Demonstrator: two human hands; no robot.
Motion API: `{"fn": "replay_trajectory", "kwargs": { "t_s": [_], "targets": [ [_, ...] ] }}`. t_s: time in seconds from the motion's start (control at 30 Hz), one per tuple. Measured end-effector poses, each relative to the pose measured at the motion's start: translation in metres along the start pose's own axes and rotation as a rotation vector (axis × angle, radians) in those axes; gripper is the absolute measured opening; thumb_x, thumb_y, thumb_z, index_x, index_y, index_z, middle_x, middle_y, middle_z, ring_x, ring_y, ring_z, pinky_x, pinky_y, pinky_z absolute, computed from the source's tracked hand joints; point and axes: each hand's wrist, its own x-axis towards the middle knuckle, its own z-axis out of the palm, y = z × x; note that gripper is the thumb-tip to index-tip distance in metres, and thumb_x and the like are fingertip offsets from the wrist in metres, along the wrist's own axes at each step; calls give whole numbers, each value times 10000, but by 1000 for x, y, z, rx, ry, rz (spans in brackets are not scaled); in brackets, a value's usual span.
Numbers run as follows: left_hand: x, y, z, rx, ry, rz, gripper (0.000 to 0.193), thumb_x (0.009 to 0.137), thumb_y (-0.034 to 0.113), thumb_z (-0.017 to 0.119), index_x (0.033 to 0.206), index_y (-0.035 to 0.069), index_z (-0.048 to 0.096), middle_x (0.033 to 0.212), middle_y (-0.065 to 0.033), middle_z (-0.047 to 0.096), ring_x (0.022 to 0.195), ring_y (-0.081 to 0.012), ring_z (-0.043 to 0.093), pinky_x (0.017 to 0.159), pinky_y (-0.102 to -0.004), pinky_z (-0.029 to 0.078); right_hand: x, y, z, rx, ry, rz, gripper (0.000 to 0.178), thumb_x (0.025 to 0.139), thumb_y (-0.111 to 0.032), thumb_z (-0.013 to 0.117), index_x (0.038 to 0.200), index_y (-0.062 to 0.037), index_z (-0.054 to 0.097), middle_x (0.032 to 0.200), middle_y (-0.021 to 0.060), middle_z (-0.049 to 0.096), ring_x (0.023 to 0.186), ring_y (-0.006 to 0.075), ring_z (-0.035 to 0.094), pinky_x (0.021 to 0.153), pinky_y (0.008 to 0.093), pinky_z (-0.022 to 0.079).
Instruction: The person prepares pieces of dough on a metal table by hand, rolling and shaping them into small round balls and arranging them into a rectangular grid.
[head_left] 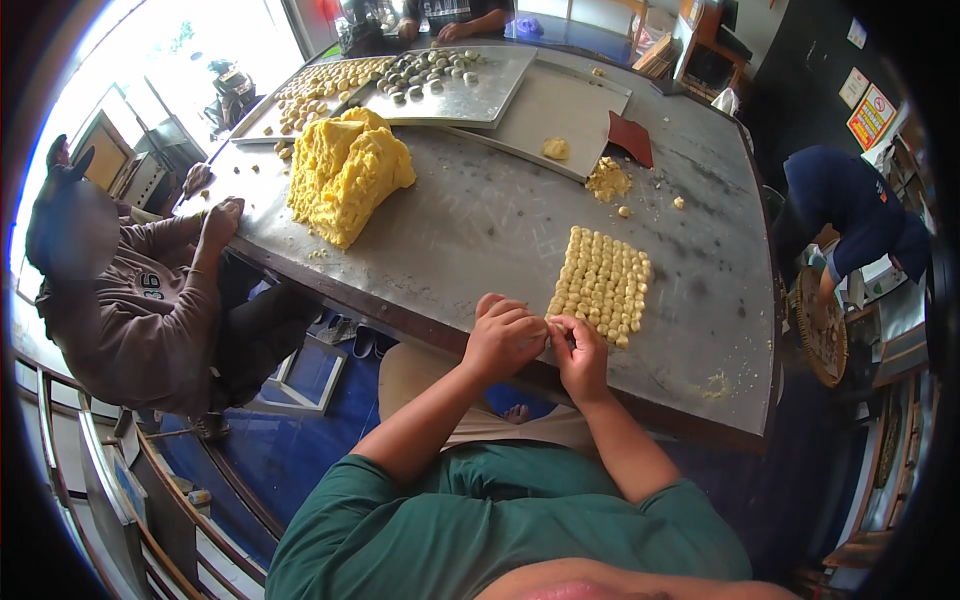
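My left hand [503,340] and my right hand [581,356] meet above the table's near edge, fingertips pinched together. Whatever they hold is too small and hidden to make out. Just past my right hand, small round pale-yellow dough pieces [602,282] lie in close, neat rows on the metal tabletop [470,230]. Farther off to the left sits a big, rough lump of yellow dough [350,175], apart from both hands.
Metal trays [510,95] at the back hold yellow and dark-green pieces. Crumbled dough [608,180] lies by a red-brown sheet [631,139]. A seated person [150,290] works at left, another [460,14] at the far side; one at right bends over a woven basket [820,335].
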Motion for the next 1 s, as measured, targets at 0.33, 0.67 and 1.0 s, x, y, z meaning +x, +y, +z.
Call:
{"fn": "replay_trajectory", "kwargs": {
  "t_s": [0.33, 0.67, 1.0],
  "targets": [
    [2, 4, 1, 1, 15, -18, 128, 846, 258, 802, 926, 170, 752, 922, 4, 726, 1041, -221, 659, 1044, -435, 403, -9, 36, -78, -316, 101, 176, 271, 951, -89, 699, 1220, -97, 728, 1065, 148, 700, 959, 281, 674, 828, 393, 546],
    [3, 10, -2, 66, 1, -22, 141, 863, 272, 801, 938, 156, 768, 934, -4, 741, 1026, -214, 658, 1006, -428, 416, -18, 69, -106, -734, -55, 78, 422, 871, -91, 770, 1284, -143, 702, 1078, 112, 714, 1025, 348, 655, 894, 459, 530],
    [-7, 5, -1, 77, 76, 64, 187, 865, 270, 792, 1030, 199, 740, 1008, 38, 732, 1048, -198, 646, 1022, -433, 408, -6, -6, -43, -43, -73, -7, 418, 948, -173, 773, 1313, -19, 640, 1118, 128, 698, 1007, 213, 681, 809, 343, 575]
  ]
}}
